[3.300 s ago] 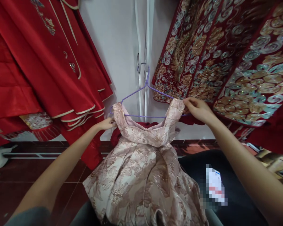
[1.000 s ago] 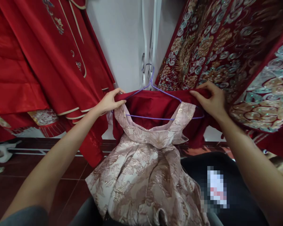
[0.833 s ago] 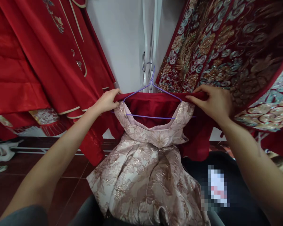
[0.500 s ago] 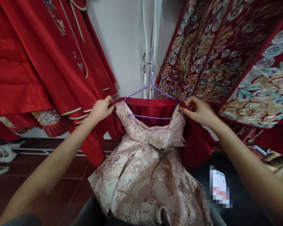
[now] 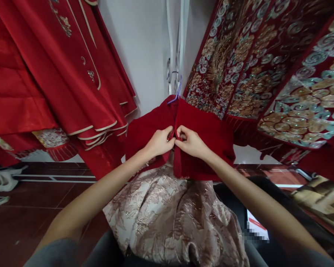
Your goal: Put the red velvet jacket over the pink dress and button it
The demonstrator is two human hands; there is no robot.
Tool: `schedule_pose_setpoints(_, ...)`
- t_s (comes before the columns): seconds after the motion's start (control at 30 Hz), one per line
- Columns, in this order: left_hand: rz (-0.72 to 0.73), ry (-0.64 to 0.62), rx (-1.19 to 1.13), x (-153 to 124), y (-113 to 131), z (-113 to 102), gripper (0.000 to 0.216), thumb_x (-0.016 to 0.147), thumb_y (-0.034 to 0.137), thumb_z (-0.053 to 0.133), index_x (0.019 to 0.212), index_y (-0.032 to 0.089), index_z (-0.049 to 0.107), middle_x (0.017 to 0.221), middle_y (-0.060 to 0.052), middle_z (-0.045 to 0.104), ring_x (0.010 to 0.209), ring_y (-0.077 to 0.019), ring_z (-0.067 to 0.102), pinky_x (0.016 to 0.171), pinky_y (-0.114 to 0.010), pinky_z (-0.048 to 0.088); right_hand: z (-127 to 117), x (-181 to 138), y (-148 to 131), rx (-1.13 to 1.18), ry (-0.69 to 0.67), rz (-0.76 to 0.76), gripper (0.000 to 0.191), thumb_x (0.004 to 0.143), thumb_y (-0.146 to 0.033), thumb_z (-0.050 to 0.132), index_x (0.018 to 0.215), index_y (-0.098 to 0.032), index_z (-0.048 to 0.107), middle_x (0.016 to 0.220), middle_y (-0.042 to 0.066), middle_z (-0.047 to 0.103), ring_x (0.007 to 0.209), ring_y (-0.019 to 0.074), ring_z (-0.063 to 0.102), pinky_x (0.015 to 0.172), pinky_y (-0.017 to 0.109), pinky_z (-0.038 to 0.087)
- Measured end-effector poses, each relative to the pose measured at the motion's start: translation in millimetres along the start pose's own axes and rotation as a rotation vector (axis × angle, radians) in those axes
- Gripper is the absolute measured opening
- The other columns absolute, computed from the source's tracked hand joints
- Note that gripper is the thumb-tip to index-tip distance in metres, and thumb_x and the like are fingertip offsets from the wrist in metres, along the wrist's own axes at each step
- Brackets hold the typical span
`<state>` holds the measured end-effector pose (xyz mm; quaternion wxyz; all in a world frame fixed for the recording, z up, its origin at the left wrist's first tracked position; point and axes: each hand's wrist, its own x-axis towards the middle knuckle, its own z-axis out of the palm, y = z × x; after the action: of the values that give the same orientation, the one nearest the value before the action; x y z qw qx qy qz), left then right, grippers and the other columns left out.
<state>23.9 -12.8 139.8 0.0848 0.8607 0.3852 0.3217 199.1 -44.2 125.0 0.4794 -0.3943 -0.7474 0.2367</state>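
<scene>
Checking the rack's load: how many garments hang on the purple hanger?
2: a pink brocade dress underneath and a red velvet jacket over it, pinched at the front by both hands; more may be hidden.

We count two hands, our left hand [image 5: 160,141] and right hand [image 5: 190,142], one red velvet jacket [image 5: 206,141], one pink brocade dress [image 5: 169,218] and one purple hanger [image 5: 177,89]. One embroidered gown [image 5: 267,66] hangs at right, and one white shoe [image 5: 4,180] lies on the floor.

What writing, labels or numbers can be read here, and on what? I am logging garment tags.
None can be read. The white and red card at lower right is pixelated. The dark red jacket held by the left hand and right hand shows no label.
</scene>
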Motion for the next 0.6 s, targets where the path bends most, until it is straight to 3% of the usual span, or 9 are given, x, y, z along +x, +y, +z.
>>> schedule_pose_setpoints(0.17, 0.014, -0.074, -0.04, -6.2, -6.4, 6.3, 0.018, 0.07, 0.019, 0.06, 0.084, 0.022, 0.051, 0.074, -0.001, 0.062, 0.066, -0.0189, 0.06, 0.06, -0.03, 0.043, 0.8, -9.5, 6.4, 0.251, -0.182, 0.08, 0.021, 0.073, -0.027, 0.067, 0.087, -0.021, 0.052, 0.092, 0.001, 0.058, 0.081, 0.0136, 0.061, 0.075, 0.029, 0.052)
schedule_pose_setpoints(0.33, -0.181, 0.019, -0.411, -17.1, -22.0, 19.1, 0.023, 0.068, 0.015, 0.067, 0.089, 0.02, 0.058, 0.084, -0.005, 0.07, 0.081, -0.0188, 0.067, 0.075, -0.032, 0.053, -5.0, -16.0, 7.6, 0.285, -0.155, 0.108, 0.023, 0.076, -0.029, 0.068, 0.096, -0.02, 0.06, 0.097, 0.004, 0.065, 0.089, 0.0153, 0.063, 0.089, 0.035, 0.052)
schedule_pose_setpoints(0.43, -0.268, 0.081, -0.596, -22.8, -25.9, 23.1, 0.027, 0.067, 0.023, 0.076, 0.085, 0.019, 0.056, 0.08, -0.005, 0.07, 0.077, -0.0174, 0.068, 0.076, -0.032, 0.054, -6.6, -17.1, 9.3, 0.253, -0.115, 0.119, 0.022, 0.079, -0.033, 0.067, 0.095, -0.019, 0.063, 0.096, 0.005, 0.065, 0.084, 0.0154, 0.064, 0.083, 0.035, 0.054)
schedule_pose_setpoints(0.6, -0.143, 0.026, -0.536, -30.2, -25.8, 20.6, 0.017, 0.076, 0.027, 0.071, 0.088, 0.019, 0.061, 0.094, -0.007, 0.072, 0.088, -0.0182, 0.068, 0.083, -0.034, 0.054, -8.7, -19.9, 10.9, 0.253, -0.097, 0.142, 0.023, 0.079, -0.035, 0.067, 0.095, -0.019, 0.063, 0.095, 0.005, 0.066, 0.078, 0.0156, 0.063, 0.067, 0.031, 0.057)
